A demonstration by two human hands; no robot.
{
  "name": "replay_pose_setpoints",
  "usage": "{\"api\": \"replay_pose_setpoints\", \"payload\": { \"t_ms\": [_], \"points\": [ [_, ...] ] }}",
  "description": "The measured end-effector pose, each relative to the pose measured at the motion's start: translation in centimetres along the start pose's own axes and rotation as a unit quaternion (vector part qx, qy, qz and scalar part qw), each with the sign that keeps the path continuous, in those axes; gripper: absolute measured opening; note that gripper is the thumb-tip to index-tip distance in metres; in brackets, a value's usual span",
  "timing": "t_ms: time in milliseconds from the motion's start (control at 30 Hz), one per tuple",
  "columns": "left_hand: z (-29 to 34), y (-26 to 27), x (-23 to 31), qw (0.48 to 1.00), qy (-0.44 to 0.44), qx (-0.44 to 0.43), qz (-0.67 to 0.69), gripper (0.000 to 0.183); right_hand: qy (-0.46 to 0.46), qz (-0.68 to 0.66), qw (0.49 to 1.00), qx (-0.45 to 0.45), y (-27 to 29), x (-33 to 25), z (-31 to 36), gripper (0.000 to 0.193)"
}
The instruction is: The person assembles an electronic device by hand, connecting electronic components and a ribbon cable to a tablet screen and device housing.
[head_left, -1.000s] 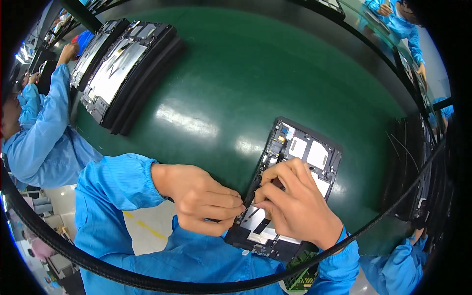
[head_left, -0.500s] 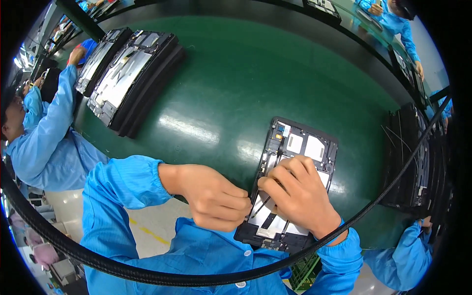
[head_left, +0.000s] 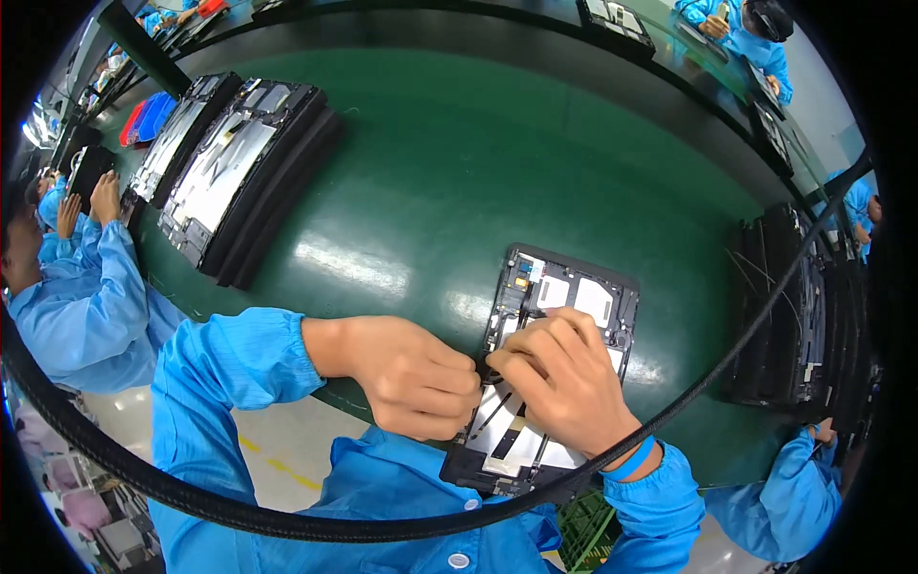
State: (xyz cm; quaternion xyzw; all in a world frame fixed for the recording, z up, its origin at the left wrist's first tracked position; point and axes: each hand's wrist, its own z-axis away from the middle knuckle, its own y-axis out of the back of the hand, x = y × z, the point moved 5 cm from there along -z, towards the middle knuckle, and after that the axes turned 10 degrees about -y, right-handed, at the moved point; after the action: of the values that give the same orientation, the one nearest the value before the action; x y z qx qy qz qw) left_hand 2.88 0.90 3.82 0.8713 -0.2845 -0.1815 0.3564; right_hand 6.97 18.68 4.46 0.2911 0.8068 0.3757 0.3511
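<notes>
An opened tablet (head_left: 591, 300), dark-framed with white plates and thin black cables inside, lies slightly tilted on the table in front of me. My left hand (head_left: 411, 378) is closed at the tablet's left edge, fingers curled inward; whatever is in its fingertips is hidden. Over the middle of the tablet, my right hand (head_left: 564, 378) is closed with thumb and fingers bent together near the left side. A small dark bit shows between the two hands' fingertips, too small to name. A blue band (head_left: 631, 461) circles my right wrist.
Stacked opened tablets (head_left: 229, 172) stand at the far left, beside a blue tray (head_left: 153, 117). More dark units (head_left: 775, 306) are stacked at the right. A thick black cable (head_left: 316, 529) arcs across the foreground. Co-workers in blue sit on both sides; a green crate (head_left: 585, 531) is below the table.
My right hand has shifted left, its fingertips now close to my left hand's. The whole view has shifted a little. The co-worker's arm at left has drawn back from the blue tray.
</notes>
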Motion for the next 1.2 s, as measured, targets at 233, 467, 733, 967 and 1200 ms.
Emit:
{"api": "replay_pose_setpoints", "payload": {
  "t_ms": [233,467,733,967,1200],
  "points": [
    [-0.1,0.5,-0.2,0.999,-0.013,-0.028,-0.036,0.016,-0.022,0.001,1.0,0.005,0.2,0.2,-0.2,0.025],
    [0.3,0.4,-0.3,0.998,0.005,-0.056,-0.039,0.02,-0.026,-0.012,1.0,0.002,0.1,0.5,-0.1,0.029],
    [0.4,0.1,-0.4,0.997,0.028,-0.069,-0.019,0.018,-0.011,-0.024,0.999,0.022,0.4,0.3,-0.3,0.028],
    [0.3,0.1,-1.1,0.997,0.051,-0.052,0.019,0.011,-0.022,-0.044,0.999,0.008,0.8,2.3,-1.8,0.029],
    [0.4,0.4,-1.1,0.997,0.004,-0.06,-0.052,0.016,-0.06,-0.127,0.99,0.025,0.2,3.1,-1.6,0.038]
  ]
}}
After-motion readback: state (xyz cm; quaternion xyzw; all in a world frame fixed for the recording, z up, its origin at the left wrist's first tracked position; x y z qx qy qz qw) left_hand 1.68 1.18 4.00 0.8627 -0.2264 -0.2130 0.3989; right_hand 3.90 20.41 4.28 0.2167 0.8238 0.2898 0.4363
